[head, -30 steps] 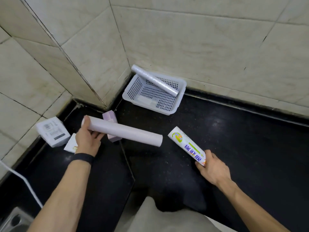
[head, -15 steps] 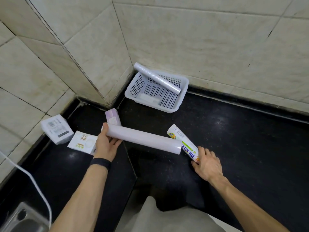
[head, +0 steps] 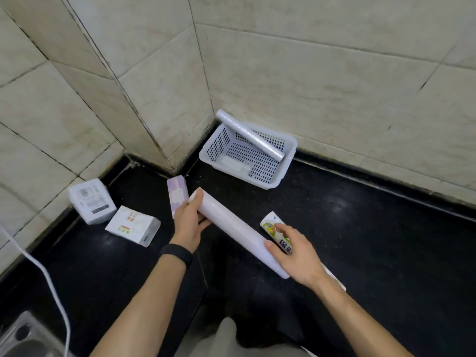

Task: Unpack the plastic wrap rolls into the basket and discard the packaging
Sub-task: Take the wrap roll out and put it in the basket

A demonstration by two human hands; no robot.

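White plastic wrap roll (head: pixel 231 233) is gripped over the counter (head: pixel 360 240) by curled fingers of the left hand (head: pixel 186 224), printed packaging (head: pixel 272 227) is held by those of the right hand (head: pixel 296 253), and another roll (head: pixel 249 136) is propped across the basket (head: pixel 288 162).

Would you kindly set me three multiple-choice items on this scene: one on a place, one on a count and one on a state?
1. Where does the basket stand?
A. in a sink
B. in the corner of the counter
C. on a chair

2. How many rolls lie in the basket?
A. none
B. one
C. three

3. What is the left hand doing?
A. gripping an end of the long white roll
B. lying flat on the counter
C. holding a box

Answers:
1 B: it sits where the black counter meets the walls.
2 B: a single shiny roll leans across its rim.
3 A: its fingers curl round the roll's end.
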